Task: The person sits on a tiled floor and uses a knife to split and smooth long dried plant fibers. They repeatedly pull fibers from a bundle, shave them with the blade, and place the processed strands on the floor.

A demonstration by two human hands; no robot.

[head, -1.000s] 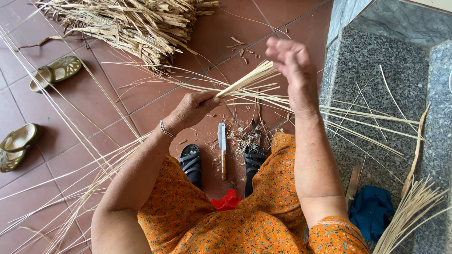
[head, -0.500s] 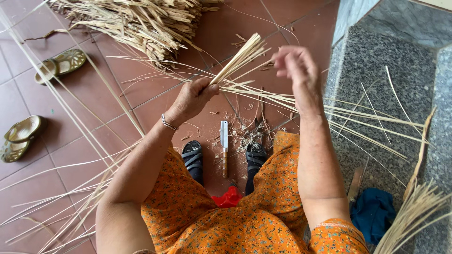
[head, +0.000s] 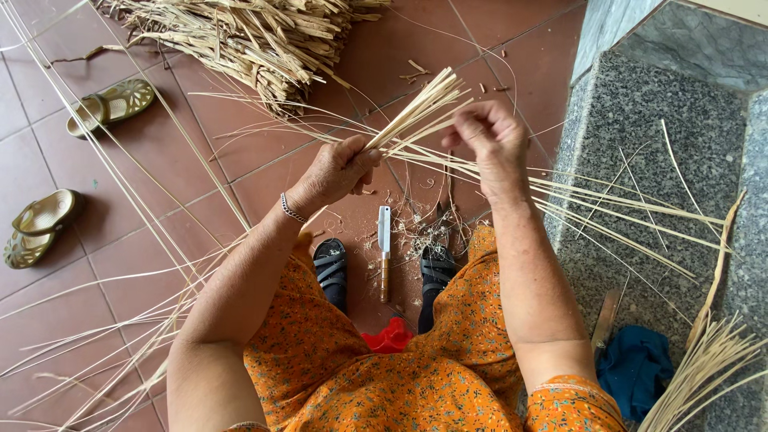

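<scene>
Red tiled floor [head: 96, 264] and grey stone step [head: 640, 136] beneath strip-gripping hands

Left hand [head: 340, 170]: moved rightward across the view and slightly up from its earlier position, fist closed on the bundle of split strips [head: 416, 108].

Bundle of split strips: earlier lying low and nearly level between the hands; now tilted up steeply, its cut ends fanned out toward the upper right.

Right hand [head: 490, 136]: a second ago raised with fingers spread open; now lowered, fingers curled in, close beside the bundle's upper end.
</scene>
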